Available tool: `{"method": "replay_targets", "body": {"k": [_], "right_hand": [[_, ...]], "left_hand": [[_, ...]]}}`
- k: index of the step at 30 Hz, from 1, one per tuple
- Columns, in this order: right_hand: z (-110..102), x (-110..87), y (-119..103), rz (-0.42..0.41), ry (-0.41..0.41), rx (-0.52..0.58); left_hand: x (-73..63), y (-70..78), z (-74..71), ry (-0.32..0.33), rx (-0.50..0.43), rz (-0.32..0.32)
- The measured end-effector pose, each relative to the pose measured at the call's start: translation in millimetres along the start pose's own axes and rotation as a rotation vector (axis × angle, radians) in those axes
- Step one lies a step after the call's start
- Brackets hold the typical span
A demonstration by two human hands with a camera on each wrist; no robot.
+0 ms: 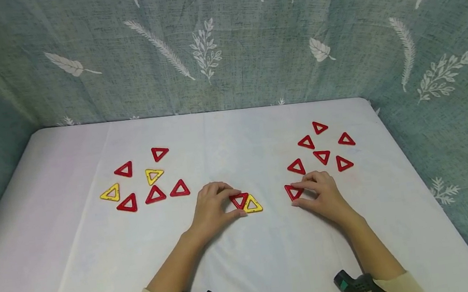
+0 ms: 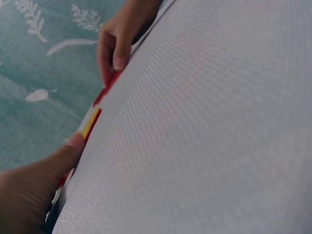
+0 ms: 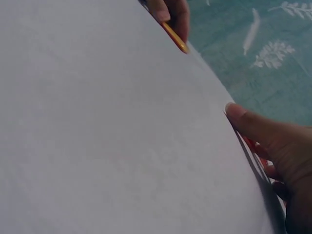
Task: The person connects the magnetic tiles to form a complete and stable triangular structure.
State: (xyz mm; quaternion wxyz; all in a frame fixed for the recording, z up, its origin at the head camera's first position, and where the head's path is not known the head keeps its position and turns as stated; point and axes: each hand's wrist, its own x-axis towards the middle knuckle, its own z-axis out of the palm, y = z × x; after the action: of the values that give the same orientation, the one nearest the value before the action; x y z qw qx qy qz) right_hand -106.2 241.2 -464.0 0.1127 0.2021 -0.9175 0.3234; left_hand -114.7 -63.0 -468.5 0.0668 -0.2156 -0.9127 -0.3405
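Near the middle of the table, a red triangular tile [image 1: 238,195] lies flat with one side against a yellow triangular tile [image 1: 254,209]. My left hand [image 1: 213,207] pinches this pair between thumb and fingers from the left. To the right, apart from the pair, another red triangular tile [image 1: 289,191] is pinched between the thumb and fingers of my right hand [image 1: 324,196]. In the left wrist view, the yellow tile [image 2: 90,122] shows beyond my left thumb, facing the right hand's red tile [image 2: 108,88]. My right thumb and fingers partly hide that tile in the right wrist view.
On the left lie several loose red triangles [image 1: 156,200] and two yellow ones [image 1: 109,198]. Several more red triangles [image 1: 322,160] are spread behind my right hand. A white cloth [image 1: 253,270] covers the table, and a green leaf-patterned curtain [image 1: 243,81] hangs behind it.
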Motion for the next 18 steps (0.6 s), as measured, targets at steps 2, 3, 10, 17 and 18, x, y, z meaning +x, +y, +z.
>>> {"method": "replay_targets", "body": {"k": [2,3,10,17,18], "right_hand": [[4.6,2.3,-2.5,-0.008,0.002,0.008],[6.8,3.3,-3.6,-0.014,0.002,0.012],[18.9,9.7,-10.8,-0.050,0.003,0.050],[28.5,17.1,-19.7,-0.063,-0.048,0.077],[29.6,18.3,-21.1,-0.059,-0.058,0.079]], "left_hand": [[0.4,0.2,0.3,-0.002,0.009,0.006],[0.7,0.5,0.3,-0.004,0.010,0.010],[0.4,0.8,-0.9,-0.005,0.013,0.029],[0.3,1.8,-1.3,-0.028,0.011,-0.003],[0.4,1.8,-1.3,-0.029,0.014,-0.007]]}}
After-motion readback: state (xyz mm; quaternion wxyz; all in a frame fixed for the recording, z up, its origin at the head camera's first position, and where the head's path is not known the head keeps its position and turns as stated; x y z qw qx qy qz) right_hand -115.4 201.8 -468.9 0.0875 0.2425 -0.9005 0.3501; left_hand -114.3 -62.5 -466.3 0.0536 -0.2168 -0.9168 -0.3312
